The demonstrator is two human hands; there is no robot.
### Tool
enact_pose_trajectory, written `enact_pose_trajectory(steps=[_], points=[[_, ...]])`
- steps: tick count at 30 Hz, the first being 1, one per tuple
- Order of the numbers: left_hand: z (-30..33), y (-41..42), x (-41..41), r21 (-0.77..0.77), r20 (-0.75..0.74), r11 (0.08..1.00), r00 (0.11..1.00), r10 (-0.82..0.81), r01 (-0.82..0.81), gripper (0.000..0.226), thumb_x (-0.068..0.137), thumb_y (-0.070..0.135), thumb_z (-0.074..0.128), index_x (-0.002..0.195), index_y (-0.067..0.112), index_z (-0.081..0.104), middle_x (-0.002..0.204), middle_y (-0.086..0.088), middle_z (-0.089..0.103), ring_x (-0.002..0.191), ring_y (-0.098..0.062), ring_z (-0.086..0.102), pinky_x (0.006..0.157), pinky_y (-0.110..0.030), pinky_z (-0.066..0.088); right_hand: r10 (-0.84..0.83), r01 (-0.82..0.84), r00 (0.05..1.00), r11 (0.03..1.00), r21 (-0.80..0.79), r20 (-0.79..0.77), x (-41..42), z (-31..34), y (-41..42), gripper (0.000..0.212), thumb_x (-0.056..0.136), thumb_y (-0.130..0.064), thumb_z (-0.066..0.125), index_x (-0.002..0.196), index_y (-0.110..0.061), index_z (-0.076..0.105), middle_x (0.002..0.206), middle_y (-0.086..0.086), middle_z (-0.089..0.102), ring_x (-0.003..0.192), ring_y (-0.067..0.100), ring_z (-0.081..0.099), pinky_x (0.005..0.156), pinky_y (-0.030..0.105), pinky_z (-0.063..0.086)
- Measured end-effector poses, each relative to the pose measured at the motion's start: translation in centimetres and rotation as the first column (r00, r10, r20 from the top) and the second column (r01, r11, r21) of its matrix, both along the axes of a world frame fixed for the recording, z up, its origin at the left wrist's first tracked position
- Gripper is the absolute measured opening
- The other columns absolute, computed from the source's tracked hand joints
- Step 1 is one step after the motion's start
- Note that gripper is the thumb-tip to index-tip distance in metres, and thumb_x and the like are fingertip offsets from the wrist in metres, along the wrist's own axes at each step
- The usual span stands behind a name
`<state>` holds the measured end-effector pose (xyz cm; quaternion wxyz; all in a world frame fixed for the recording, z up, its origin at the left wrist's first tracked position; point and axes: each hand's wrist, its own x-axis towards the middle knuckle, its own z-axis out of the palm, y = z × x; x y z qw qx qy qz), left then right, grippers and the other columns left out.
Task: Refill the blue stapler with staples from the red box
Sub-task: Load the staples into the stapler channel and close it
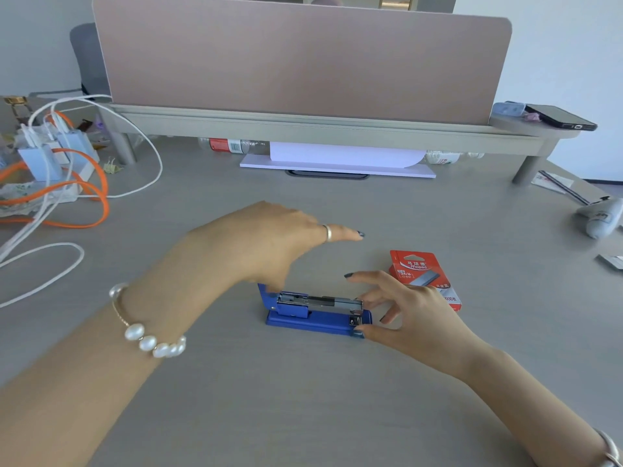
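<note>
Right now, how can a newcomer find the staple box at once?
Start at the grey desk and find the blue stapler near its middle. The red box lies flat just behind the right hand. It is the only red carton here, printed with white lettering.

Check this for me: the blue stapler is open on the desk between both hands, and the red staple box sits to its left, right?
Not quite. The head view shows the red staple box to the right of the blue stapler, behind the right hand. The rest holds: the stapler lies open on the desk, with the left hand at its hinge end.
</note>
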<state>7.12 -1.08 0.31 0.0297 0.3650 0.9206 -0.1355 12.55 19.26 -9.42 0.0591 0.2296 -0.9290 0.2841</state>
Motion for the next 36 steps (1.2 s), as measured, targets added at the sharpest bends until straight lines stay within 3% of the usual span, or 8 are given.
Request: enact_pose_trajectory(steps=[5,9,12,16,25,28,31,36], points=[[-0.4,1.5,0.0,0.434,0.024,0.898,0.995,-0.096,0.076,0.069,0.073,0.044,0.068,0.131,0.051,0.031,0.103,0.015,0.058,0.058,0.0,0.052,0.061,-0.025,0.038,-0.009,0.009,1.0,1.0,-0.021,0.003,0.0,-0.1,0.2,0.065,0.074,-0.024,0.072,0.103,-0.064,0.03,0.086,-0.033,0.054,0.074,0.0,0.062,0.062,0.0,0.041],[-1.2,3.3,0.9,0.898,0.218,0.429,0.949,-0.229,-0.103,0.037,0.08,0.041,0.066,0.114,0.037,0.054,0.095,0.012,0.063,0.077,-0.004,0.063,0.071,-0.022,0.051,-0.018,0.019,1.0,1.0,-0.02,0.022,0.0,-0.1,0.2,0.059,0.075,-0.025,0.072,0.11,-0.057,0.037,0.088,-0.03,0.056,0.069,0.002,0.064,0.064,0.003,0.045],[-2.0,4.7,0.9,0.958,0.244,0.214,0.939,-0.244,-0.193,0.026,0.082,0.038,0.057,0.106,0.029,0.06,0.091,0.011,0.064,0.084,-0.005,0.062,0.079,-0.027,0.053,-0.02,0.022,0.999,0.999,-0.031,0.038,0.1,-0.1,0.2,0.064,0.075,-0.026,0.072,0.104,-0.064,0.029,0.086,-0.033,0.054,0.073,-0.001,0.063,0.063,0.001,0.044],[-3.2,6.5,0.9,0.957,0.284,0.133,0.921,-0.268,-0.257,0.026,0.084,0.042,0.052,0.102,0.026,0.062,0.098,0.009,0.066,0.095,-0.01,0.063,0.084,-0.035,0.053,-0.04,0.044,0.998,0.996,-0.078,0.053,0.1,-0.1,0.1,0.068,0.073,-0.023,0.073,0.099,-0.066,0.027,0.085,-0.032,0.056,0.071,0.0,0.065,0.062,0.001,0.044],[-7.5,6.7,0.8,0.897,0.437,0.184,0.865,-0.246,-0.401,0.031,0.089,0.044,0.044,0.103,0.024,0.062,0.105,0.011,0.066,0.107,-0.001,0.058,0.095,-0.027,0.045,-0.016,0.036,0.995,0.976,-0.217,0.097,0.2,0.0,0.5,0.052,0.07,-0.014,0.076,0.099,-0.046,0.047,0.091,-0.018,0.068,0.073,-0.002,0.065,0.064,0.013,0.053],[-7.4,4.8,0.5,0.886,0.414,0.297,0.895,-0.167,-0.355,0.023,0.093,0.037,0.048,0.103,0.024,0.063,0.106,0.009,0.067,0.103,0.0,0.059,0.094,-0.023,0.043,0.002,0.027,0.995,0.958,-0.285,0.099,0.1,-0.2,0.7,0.04,0.074,-0.02,0.075,0.107,-0.031,0.055,0.099,-0.01,0.069,0.082,0.008,0.067,0.067,0.023,0.057],[-7.5,2.5,0.4,0.839,0.426,0.423,0.897,-0.119,-0.343,0.016,0.088,0.035,0.056,0.1,0.027,0.064,0.099,0.014,0.068,0.095,0.006,0.057,0.091,-0.021,0.042,0.0,0.014,0.999,0.945,-0.327,0.041,0.1,-0.3,0.7,0.032,0.079,-0.023,0.07,0.107,-0.032,0.057,0.096,-0.016,0.067,0.082,0.007,0.065,0.066,0.015,0.052],[-9.1,-0.2,0.2,0.815,0.457,0.457,0.88,-0.13,-0.356,0.015,0.08,0.031,0.069,0.095,0.03,0.067,0.095,0.01,0.071,0.094,-0.005,0.064,0.09,-0.03,0.047,-0.043,0.027,0.998,0.939,-0.342,-0.039,-0.1,-0.4,0.3,0.016,0.079,-0.024,0.068,0.094,-0.022,0.065,0.088,-0.014,0.066,0.079,0.004,0.061,0.064,0.015,0.051]])
